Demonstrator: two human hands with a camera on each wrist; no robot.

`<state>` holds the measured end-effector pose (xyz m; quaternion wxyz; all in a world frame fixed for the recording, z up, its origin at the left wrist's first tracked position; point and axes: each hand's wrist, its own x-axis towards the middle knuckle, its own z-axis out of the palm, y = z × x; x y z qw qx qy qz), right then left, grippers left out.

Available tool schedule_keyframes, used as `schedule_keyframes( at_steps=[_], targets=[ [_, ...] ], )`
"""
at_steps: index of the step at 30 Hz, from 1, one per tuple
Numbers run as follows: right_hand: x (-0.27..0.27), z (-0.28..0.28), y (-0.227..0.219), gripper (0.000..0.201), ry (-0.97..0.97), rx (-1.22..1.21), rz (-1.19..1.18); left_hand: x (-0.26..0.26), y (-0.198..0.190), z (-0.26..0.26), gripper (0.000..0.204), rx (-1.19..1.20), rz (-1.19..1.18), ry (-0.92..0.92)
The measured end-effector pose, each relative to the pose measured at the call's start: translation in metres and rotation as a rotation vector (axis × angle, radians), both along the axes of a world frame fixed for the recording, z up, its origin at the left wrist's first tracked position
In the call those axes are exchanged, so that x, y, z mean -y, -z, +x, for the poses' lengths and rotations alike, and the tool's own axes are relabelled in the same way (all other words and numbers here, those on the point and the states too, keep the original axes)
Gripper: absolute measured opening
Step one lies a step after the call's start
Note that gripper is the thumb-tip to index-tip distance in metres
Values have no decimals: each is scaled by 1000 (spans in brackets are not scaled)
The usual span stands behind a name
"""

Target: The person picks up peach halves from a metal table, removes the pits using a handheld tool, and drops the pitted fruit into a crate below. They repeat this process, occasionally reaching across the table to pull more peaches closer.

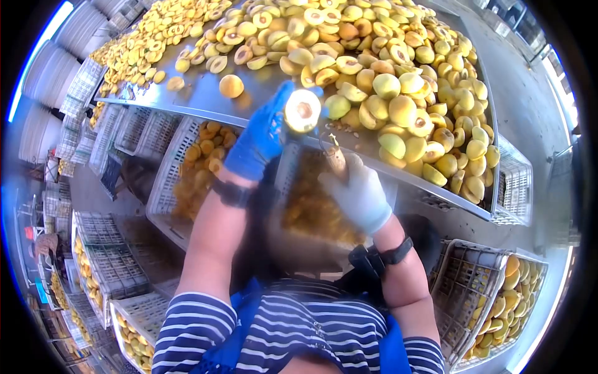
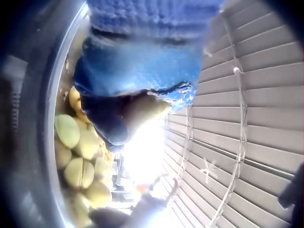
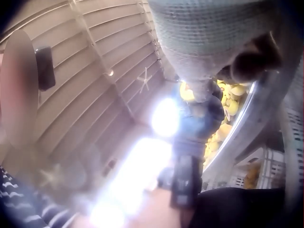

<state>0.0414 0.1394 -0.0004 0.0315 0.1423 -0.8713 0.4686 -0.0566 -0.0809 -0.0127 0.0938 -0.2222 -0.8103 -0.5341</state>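
Note:
My left hand (image 1: 258, 140), in a blue glove, grips a halved yellow peach (image 1: 303, 111) by its edge, the pale cut face with its brown centre turned up. In the left wrist view the blue glove's fingers (image 2: 104, 123) curl round the peach half (image 2: 145, 111). My right hand (image 1: 361, 196), in a white glove, holds a pitting tool (image 1: 336, 161) by its wooden handle. Its thin curved metal tip points up towards the peach half, a short way apart from it. In the right wrist view the white glove (image 3: 209, 38) hides most of the tool.
A metal table (image 1: 205, 103) bears a large heap of halved peaches (image 1: 398, 81), with one half (image 1: 231, 86) near its front edge. Below stand crates of peaches, one at the left (image 1: 163, 181) and one between the arms (image 1: 283, 181). More crates (image 1: 473, 274) stand at both sides.

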Motion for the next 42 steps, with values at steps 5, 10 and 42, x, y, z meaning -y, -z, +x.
schedule_keyframes(
  at_steps=[5, 10, 42],
  targets=[
    [-1, 0, -2, 39, 83, -125, 91, -39, -21, 33, 45, 287, 426, 336],
    [-7, -4, 4, 35, 129, -130, 180, -59, -27, 41, 47, 422, 488, 291],
    [8, -2, -2, 22, -136, 727, -752, -86, -4, 36, 48, 385, 727, 108]
  ],
)
